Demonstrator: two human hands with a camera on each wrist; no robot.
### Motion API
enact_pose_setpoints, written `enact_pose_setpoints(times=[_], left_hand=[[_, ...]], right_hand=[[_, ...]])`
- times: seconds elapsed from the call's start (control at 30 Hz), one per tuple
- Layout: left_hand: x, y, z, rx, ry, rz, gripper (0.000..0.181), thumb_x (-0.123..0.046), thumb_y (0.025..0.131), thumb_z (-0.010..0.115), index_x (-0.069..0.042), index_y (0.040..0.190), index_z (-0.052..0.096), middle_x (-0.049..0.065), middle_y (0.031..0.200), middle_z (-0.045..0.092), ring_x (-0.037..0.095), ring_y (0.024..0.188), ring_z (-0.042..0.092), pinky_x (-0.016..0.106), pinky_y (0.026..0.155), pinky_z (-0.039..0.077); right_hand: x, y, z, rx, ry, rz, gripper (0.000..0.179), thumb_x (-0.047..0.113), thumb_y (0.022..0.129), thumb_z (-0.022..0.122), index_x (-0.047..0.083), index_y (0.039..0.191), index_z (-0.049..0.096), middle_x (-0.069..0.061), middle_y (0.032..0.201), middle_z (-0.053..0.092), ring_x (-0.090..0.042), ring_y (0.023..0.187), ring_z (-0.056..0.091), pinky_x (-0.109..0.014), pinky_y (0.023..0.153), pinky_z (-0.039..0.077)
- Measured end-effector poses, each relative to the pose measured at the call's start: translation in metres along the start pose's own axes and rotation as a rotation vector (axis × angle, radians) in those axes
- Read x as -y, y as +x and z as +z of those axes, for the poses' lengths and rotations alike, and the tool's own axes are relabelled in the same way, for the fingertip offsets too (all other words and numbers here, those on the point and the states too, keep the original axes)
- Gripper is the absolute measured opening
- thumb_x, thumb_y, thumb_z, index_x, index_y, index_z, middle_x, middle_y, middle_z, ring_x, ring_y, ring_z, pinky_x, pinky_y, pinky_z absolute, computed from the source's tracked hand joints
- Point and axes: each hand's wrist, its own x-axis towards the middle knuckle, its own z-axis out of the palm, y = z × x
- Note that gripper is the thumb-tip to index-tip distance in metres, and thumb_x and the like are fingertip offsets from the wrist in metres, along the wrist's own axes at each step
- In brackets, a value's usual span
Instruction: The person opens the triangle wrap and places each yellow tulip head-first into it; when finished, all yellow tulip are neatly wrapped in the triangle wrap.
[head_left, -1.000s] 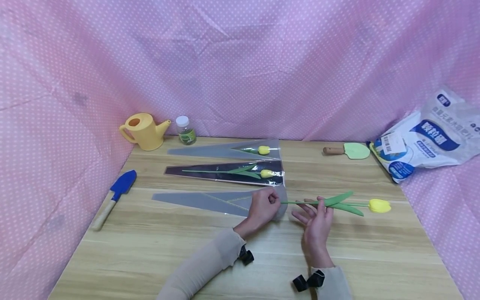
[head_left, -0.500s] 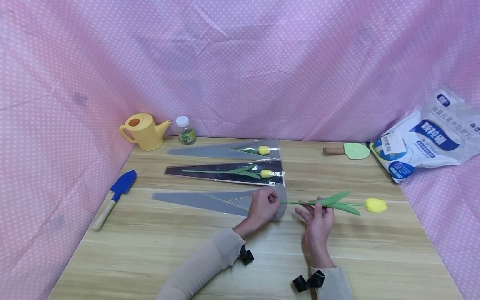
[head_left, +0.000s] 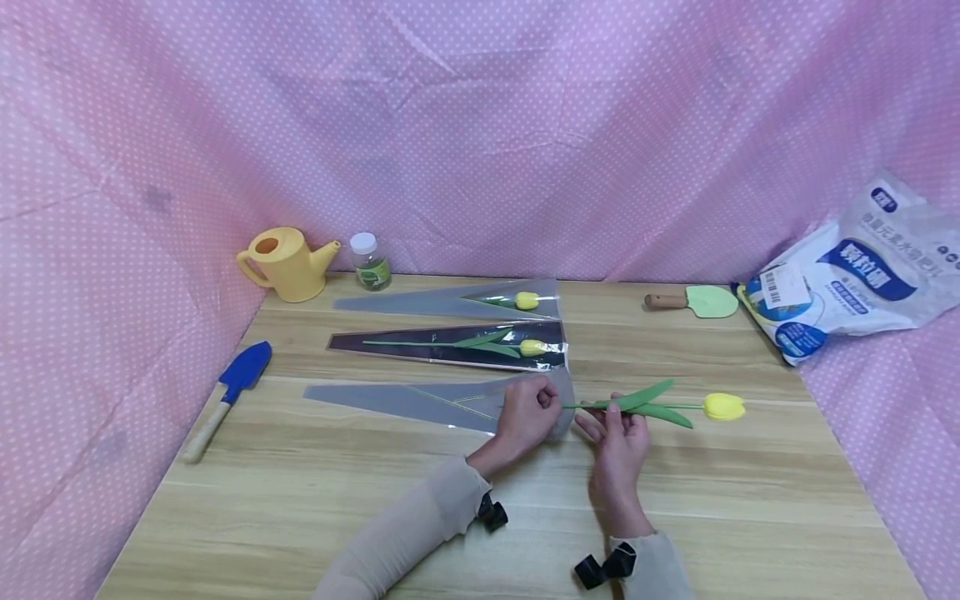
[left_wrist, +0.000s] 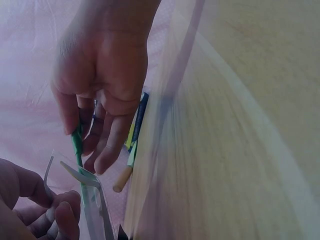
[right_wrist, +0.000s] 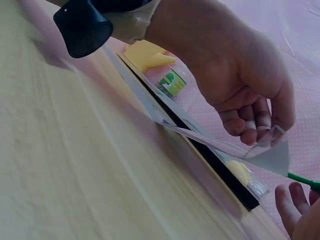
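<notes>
My left hand (head_left: 529, 410) pinches the wide right end of a grey, see-through flower sleeve (head_left: 390, 400) with thin gold lines. In the right wrist view the sleeve's mouth stands lifted and parted at those fingertips. A yellow tulip (head_left: 723, 407) with a green stem and two long leaves lies sideways in my right hand (head_left: 621, 446), gripped near the base of its leaves. Its blossom points right, away from the sleeve. The stem (right_wrist: 300, 178) runs into the sleeve's mouth; where its tip ends is hidden behind my left hand.
Behind lie a black sleeve (head_left: 405, 343) and a grey sleeve (head_left: 397, 303), each with a yellow tulip. A yellow watering can (head_left: 292, 265), a lidded jar (head_left: 371, 262), a blue trowel (head_left: 243, 371), a green trowel (head_left: 708, 301) and a white printed bag (head_left: 847, 275) stand or lie around the table's edges.
My right hand and the tulip have moved left, bringing blossom and leaves closer to the sleeve's mouth. My left hand has stayed in place on the sleeve.
</notes>
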Motion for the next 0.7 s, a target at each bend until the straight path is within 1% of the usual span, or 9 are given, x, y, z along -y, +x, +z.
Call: enact_pose_setpoints(times=[0.17, 0.33, 0.43, 0.5, 0.57, 0.63, 0.7], left_hand=[[-0.002, -0.001, 0.0, 0.008, -0.005, -0.013, 0.01, 0.006, 0.079, 0.064, -0.001, 0.078, 0.071, 0.01, 0.066, 0.069, -0.003, 0.056, 0.049, 0.012, 0.054, 0.045], [-0.003, -0.001, -0.001, 0.008, -0.01, -0.007, 0.009, 0.005, 0.08, 0.064, -0.001, 0.079, 0.071, 0.01, 0.066, 0.07, -0.002, 0.056, 0.05, 0.013, 0.054, 0.045], [-0.002, 0.0, -0.001, -0.002, -0.005, 0.003, 0.009, 0.005, 0.08, 0.064, -0.001, 0.079, 0.071, 0.01, 0.066, 0.069, -0.001, 0.056, 0.051, 0.013, 0.055, 0.046], [-0.001, 0.0, -0.002, -0.011, -0.002, 0.013, 0.009, 0.005, 0.08, 0.064, -0.001, 0.079, 0.071, 0.009, 0.066, 0.069, -0.001, 0.056, 0.051, 0.013, 0.054, 0.046], [0.0, 0.001, -0.002, -0.019, 0.001, 0.021, 0.009, 0.005, 0.079, 0.064, -0.002, 0.079, 0.07, 0.008, 0.066, 0.069, -0.002, 0.056, 0.051, 0.013, 0.054, 0.046], [0.002, 0.001, -0.002, -0.027, 0.009, 0.035, 0.009, 0.005, 0.079, 0.064, -0.003, 0.078, 0.07, 0.007, 0.066, 0.068, -0.002, 0.056, 0.051, 0.013, 0.053, 0.045], [0.003, 0.001, -0.002, -0.03, 0.014, 0.038, 0.009, 0.004, 0.08, 0.065, -0.003, 0.078, 0.07, 0.006, 0.066, 0.067, -0.002, 0.056, 0.05, 0.012, 0.052, 0.045]], right_hand=[[-0.003, -0.002, 0.004, -0.001, -0.036, 0.033, 0.047, 0.029, 0.106, 0.045, 0.001, 0.142, 0.038, -0.014, 0.129, 0.054, -0.013, 0.109, 0.067, -0.026, 0.088, 0.059], [-0.002, -0.004, 0.006, 0.027, -0.073, 0.099, 0.048, 0.031, 0.106, 0.044, 0.007, 0.147, 0.038, -0.013, 0.131, 0.056, -0.006, 0.104, 0.067, -0.023, 0.089, 0.058], [0.004, -0.004, 0.003, 0.043, -0.098, 0.124, 0.053, 0.038, 0.105, 0.044, 0.013, 0.151, 0.036, -0.009, 0.132, 0.057, -0.005, 0.098, 0.066, -0.023, 0.092, 0.056], [0.008, -0.003, 0.0, 0.033, -0.105, 0.116, 0.054, 0.042, 0.104, 0.045, 0.013, 0.15, 0.039, -0.004, 0.128, 0.06, -0.005, 0.096, 0.066, -0.023, 0.092, 0.055], [0.012, -0.001, -0.003, 0.009, -0.087, 0.087, 0.051, 0.043, 0.104, 0.046, 0.013, 0.145, 0.043, 0.001, 0.122, 0.061, -0.005, 0.094, 0.065, -0.022, 0.09, 0.056], [0.015, 0.0, -0.005, -0.016, -0.048, 0.05, 0.045, 0.039, 0.104, 0.048, 0.011, 0.138, 0.049, 0.004, 0.116, 0.063, -0.006, 0.095, 0.065, -0.022, 0.087, 0.057], [0.016, 0.001, -0.006, -0.033, -0.002, 0.015, 0.037, 0.034, 0.103, 0.052, 0.01, 0.132, 0.052, 0.004, 0.111, 0.064, -0.007, 0.095, 0.066, -0.022, 0.084, 0.058]])
